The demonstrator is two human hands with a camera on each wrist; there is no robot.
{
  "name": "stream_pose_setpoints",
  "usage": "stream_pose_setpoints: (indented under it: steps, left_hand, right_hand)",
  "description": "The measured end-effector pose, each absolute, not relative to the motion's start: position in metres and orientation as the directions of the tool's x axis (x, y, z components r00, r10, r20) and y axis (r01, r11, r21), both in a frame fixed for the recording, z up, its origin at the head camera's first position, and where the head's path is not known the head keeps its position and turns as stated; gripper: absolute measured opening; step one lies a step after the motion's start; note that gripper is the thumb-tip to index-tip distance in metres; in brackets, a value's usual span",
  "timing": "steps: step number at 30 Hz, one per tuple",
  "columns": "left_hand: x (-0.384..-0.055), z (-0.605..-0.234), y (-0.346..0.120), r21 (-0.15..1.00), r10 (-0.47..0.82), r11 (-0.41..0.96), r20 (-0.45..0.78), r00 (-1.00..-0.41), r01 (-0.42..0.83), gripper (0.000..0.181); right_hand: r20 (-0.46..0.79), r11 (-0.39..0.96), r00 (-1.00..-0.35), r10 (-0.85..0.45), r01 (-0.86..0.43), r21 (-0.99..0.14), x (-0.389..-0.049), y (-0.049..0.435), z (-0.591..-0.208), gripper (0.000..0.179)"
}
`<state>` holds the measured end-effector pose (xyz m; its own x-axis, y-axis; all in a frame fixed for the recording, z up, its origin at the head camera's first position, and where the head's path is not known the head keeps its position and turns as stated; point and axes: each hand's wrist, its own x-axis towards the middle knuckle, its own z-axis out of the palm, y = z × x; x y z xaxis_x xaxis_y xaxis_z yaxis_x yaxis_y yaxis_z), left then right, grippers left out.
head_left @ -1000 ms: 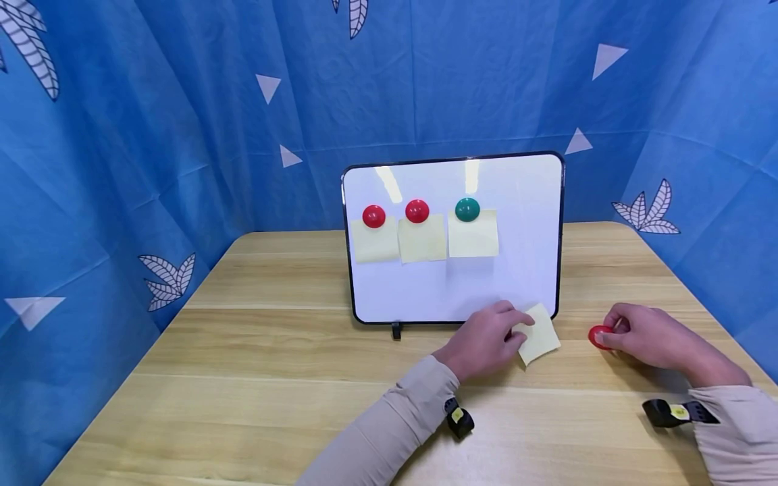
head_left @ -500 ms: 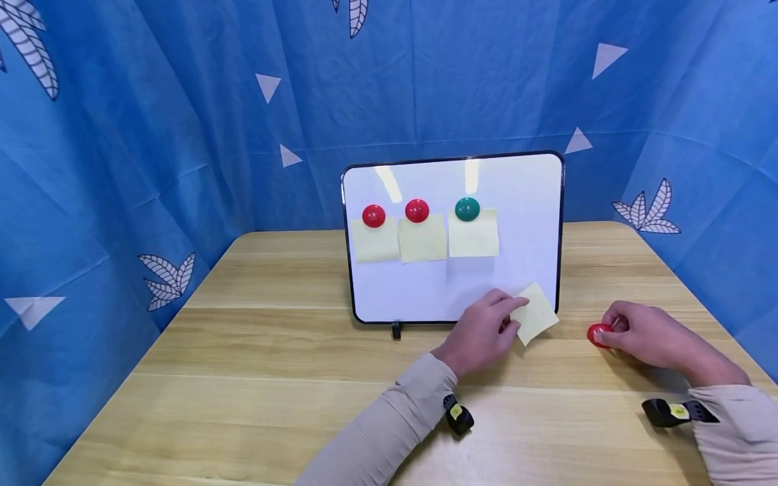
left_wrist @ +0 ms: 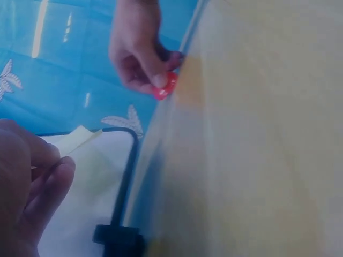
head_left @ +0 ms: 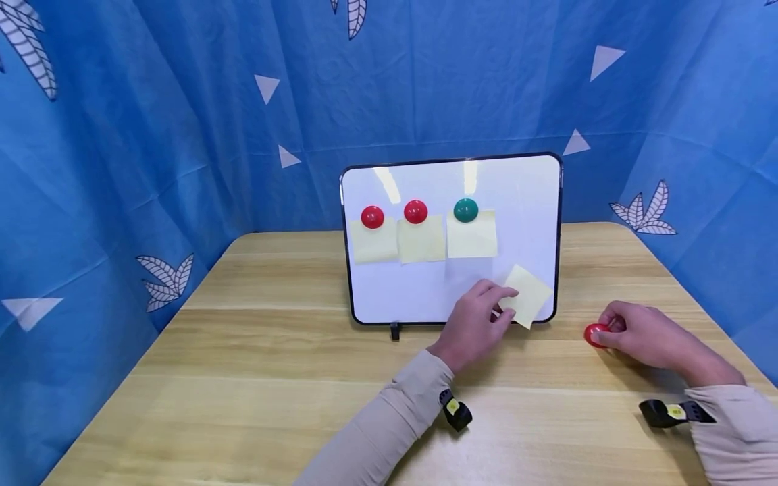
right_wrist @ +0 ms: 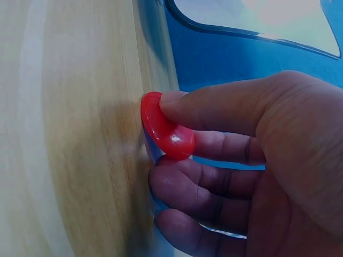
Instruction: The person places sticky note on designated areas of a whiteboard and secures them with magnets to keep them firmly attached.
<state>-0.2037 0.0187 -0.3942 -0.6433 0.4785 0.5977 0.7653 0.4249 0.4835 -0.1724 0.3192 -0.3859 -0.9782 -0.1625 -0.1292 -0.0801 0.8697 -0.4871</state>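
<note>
My left hand (head_left: pixel 471 324) pinches a pale yellow sticky note (head_left: pixel 530 295) by its left corner, in front of the lower right part of the whiteboard (head_left: pixel 401 293). In the left wrist view the note (left_wrist: pixel 77 140) shows nearly edge-on between thumb and finger. To the right of the board, low over the table, my right hand (head_left: pixel 647 337) grips a round red magnet (head_left: pixel 595 335). The right wrist view has the thumb across the face of this red magnet (right_wrist: pixel 170 134) and fingers behind it.
Two red magnets (head_left: pixel 373 217) and a green magnet (head_left: pixel 466 210) sit on the upper edges of three yellow notes (head_left: pixel 472 237) on the board. A black foot (head_left: pixel 395 331) supports the board on the wooden table (head_left: pixel 243 378). A blue curtain (head_left: pixel 389 81) hangs behind.
My left hand has lifted the sticky note up and slightly left, from the board's lower right corner onto its white face. The right hand stays almost where it was with the red magnet.
</note>
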Motion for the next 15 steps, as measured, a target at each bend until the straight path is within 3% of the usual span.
stream_pose_setpoints:
  steps: [8, 15]
  left_hand:
    - [-0.2099, -0.3861, 0.0135, 0.552, 0.43, 0.396, 0.595, -0.679, 0.734, 0.029]
    - [-0.2145, -0.3839, 0.0176, 0.56, 0.432, 0.375, 0.599, -0.674, 0.739, 0.029]
  right_hand:
    - [-0.074, 0.841, -0.982, -0.172, -0.107, -0.531, -0.1736, 0.3132, -0.3904, 0.026]
    - [-0.035, 0.794, -0.989, -0.143, -0.094, -0.601, -0.1747, 0.3111, -0.391, 0.026]
